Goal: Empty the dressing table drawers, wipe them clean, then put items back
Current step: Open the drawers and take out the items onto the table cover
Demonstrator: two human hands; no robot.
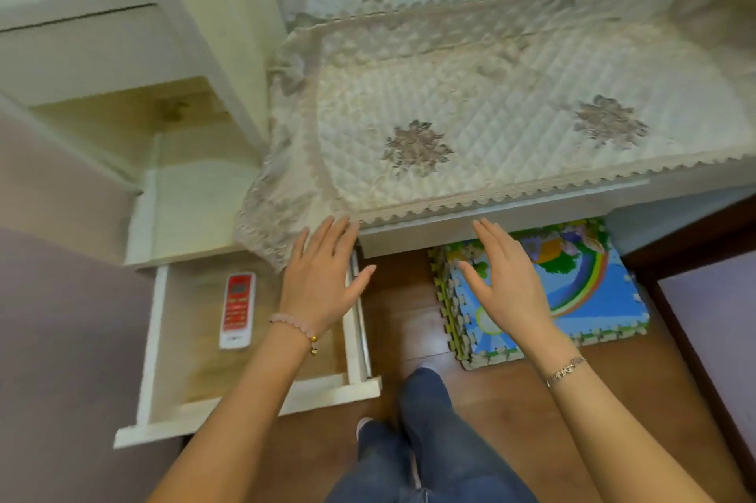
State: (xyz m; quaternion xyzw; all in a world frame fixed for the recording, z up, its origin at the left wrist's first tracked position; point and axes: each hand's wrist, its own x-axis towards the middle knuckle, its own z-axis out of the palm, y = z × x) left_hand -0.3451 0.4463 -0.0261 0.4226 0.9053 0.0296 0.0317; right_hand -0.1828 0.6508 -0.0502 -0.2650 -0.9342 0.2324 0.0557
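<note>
Open drawer holds red remote.

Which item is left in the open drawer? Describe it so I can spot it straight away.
Start at the dressing table's quilted floral cover, then drop to the open drawer pulled out at its left. On the drawer's wooden bottom, left of the left hand, lies the remote control: a slim white handset with a red face, the only item visible there.

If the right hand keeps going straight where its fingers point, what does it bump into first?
Probably the white front edge of the dressing table, just under the lacy cloth. The right hand looks open and very close to it, though depth is hard to judge.
</note>
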